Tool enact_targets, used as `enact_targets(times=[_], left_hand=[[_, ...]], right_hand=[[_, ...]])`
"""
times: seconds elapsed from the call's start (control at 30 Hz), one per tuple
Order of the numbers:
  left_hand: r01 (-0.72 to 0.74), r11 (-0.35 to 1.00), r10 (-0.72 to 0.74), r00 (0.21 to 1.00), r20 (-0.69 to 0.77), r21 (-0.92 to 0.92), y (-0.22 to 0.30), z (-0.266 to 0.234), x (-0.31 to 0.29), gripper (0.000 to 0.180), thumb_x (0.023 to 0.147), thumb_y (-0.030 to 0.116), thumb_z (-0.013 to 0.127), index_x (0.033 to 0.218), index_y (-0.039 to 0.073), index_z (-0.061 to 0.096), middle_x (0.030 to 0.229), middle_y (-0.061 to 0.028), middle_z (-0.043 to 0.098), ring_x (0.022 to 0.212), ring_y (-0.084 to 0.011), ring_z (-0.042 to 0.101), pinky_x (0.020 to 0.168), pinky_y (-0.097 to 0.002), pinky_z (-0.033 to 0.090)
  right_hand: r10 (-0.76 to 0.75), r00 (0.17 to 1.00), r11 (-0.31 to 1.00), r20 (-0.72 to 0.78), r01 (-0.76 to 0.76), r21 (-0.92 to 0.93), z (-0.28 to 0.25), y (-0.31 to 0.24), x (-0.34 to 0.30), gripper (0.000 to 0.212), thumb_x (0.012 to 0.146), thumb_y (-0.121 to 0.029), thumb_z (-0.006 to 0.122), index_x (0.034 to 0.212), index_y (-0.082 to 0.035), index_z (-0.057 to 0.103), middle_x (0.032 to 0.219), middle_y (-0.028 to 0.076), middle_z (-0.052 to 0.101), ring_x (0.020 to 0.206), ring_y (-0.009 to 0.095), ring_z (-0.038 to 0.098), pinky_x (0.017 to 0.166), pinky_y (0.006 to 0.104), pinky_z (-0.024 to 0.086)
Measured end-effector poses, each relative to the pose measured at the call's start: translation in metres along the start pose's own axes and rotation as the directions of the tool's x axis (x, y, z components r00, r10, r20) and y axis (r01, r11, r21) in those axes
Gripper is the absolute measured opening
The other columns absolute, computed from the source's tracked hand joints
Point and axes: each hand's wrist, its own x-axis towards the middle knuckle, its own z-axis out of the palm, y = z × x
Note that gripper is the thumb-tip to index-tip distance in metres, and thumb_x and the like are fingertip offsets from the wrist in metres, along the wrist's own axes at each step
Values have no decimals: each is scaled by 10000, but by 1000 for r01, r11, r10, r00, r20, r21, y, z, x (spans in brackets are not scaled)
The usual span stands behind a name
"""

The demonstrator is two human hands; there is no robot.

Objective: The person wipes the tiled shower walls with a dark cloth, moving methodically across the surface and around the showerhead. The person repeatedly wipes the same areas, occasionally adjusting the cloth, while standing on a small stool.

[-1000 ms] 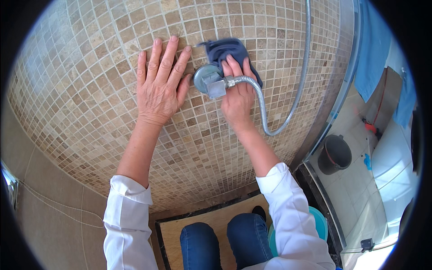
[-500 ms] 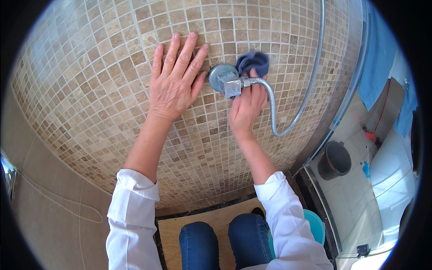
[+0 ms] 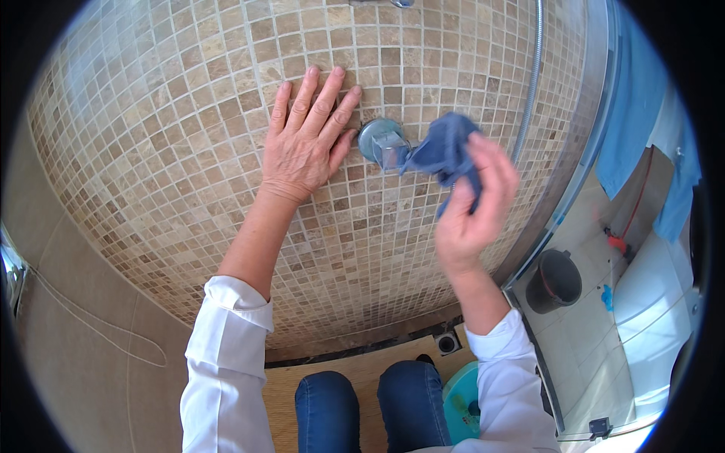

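My left hand point(image 3: 306, 147) lies flat against the brown mosaic-tile wall point(image 3: 226, 174), its fingers spread, with the thumb close to a chrome pipe fitting point(image 3: 384, 143) that has a round wall plate. To the right of the fitting, my right hand point(image 3: 477, 215) grips a dark blue cloth point(image 3: 447, 147), which is bunched and a little blurred. The cloth's left end reaches the fitting's outlet; I cannot tell whether it touches. A metal shower hose point(image 3: 533, 83) runs down the wall at right, its lower part hidden behind the cloth and hand.
A teal basin point(image 3: 461, 400) stands beside my right knee, partly under my forearm. Past the glass panel's edge point(image 3: 563, 208) are a dark bucket point(image 3: 553, 281) and hanging blue cloths point(image 3: 627, 128). Near my feet is a floor drain point(image 3: 447, 343). A cord point(image 3: 98, 321) hangs at left.
My right hand has drawn the cloth from behind the fitting out to the right, away from the wall. The left hand stays flat on the tiles. The view has shifted slightly.
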Motion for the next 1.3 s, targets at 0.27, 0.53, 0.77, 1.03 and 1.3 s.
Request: enact_targets(times=[0.27, 0.53, 0.77, 1.03, 1.3], left_hand=[[-16, 995, 3, 991, -133, -100, -2, 4, -2, 662, 948, 335, 670, 1544, 148, 451, 1620, -110, 408, 1501, -309, 388, 1252, -494, 263], [-71, 982, 27, 969, -246, -175, -10, 7, -12, 714, 903, 375, 735, 1538, 178, 473, 1582, -215, 379, 1472, -395, 406, 1229, -524, 295], [-51, 992, 25, 976, -214, -119, -11, 5, -11, 672, 880, 387, 751, 1499, 232, 540, 1562, -188, 404, 1483, -410, 378, 1228, -549, 287], [-24, 998, 13, 984, -178, -58, -5, 4, -7, 581, 915, 377, 711, 1460, 218, 589, 1551, -165, 442, 1496, -390, 372, 1232, -534, 284], [68, 997, -64, 990, -126, 26, 11, 11, -24, 583, 951, 354, 654, 1513, 241, 544, 1624, -132, 392, 1509, -361, 366, 1236, -540, 268]], right_hand=[[-201, 965, 965, 167, 224, -136, 47, 101, 43, 461, 877, -18, 717, 1314, -119, 609, 1398, 86, 553, 1363, 328, 489, 1080, 439, 410], [-601, 612, 778, 515, 595, 201, 75, 104, 75, 476, 938, -119, 602, 1403, -218, 633, 1534, -12, 540, 1444, 250, 479, 1127, 456, 430], [-644, 541, 727, 542, 653, 212, 76, 110, 80, 494, 935, -122, 607, 1425, -185, 599, 1527, 13, 543, 1453, 265, 465, 1129, 458, 417], [-20, 944, 946, 331, 124, -298, 30, 118, -47, 599, 875, -40, 710, 1441, -154, 554, 1569, 119, 455, 1462, 386, 421, 1138, 517, 350], [84, 980, 898, 183, 5, -439, 27, 139, -3, 578, 965, -144, 624, 1517, -87, 463, 1606, 163, 388, 1495, 382, 357, 1141, 529, 312]])
